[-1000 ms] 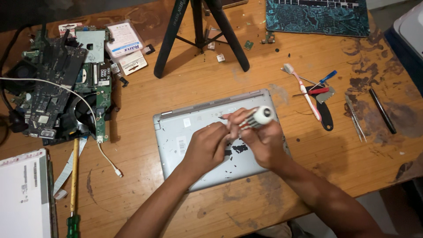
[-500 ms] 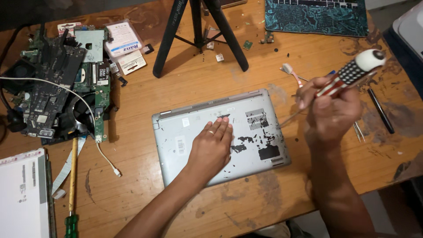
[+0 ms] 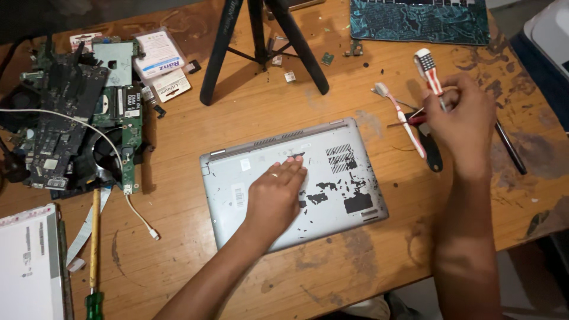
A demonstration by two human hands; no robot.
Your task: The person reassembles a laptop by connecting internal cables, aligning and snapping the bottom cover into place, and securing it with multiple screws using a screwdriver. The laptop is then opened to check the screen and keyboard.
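pressing flat on the laptop (image 3: 296, 181), the left hand (image 3: 274, 198) is lying palm down with fingers spread near the middle of the grey upturned base, gripping nothing. the laptop is sitting bottom side up at the centre of the wooden table (image 3: 367, 272), its surface scuffed with dark patches towards its right half.

off to the right, well apart from the laptop, the right hand (image 3: 462, 121) is closing around a screwdriver (image 3: 428, 70), whose striped handle is sticking up and to the left out of the fist. the hand is hovering above a toothbrush (image 3: 403, 115) with a pink and white handle and a black-handled tool (image 3: 431, 151) lying just beside it on the table. a thin dark pen (image 3: 511, 148) is lying to the right of the hand.

behind the laptop, a black tripod (image 3: 261, 41) is standing on the table. at the far left, a green circuit board (image 3: 77, 130) is resting among loose parts, with a white cable (image 3: 127, 195) trailing from it towards the laptop. a green-handled screwdriver (image 3: 93, 255) is lying along the left edge beside a white panel (image 3: 26, 266). a patterned teal mat (image 3: 421, 21) is lying at the top right.
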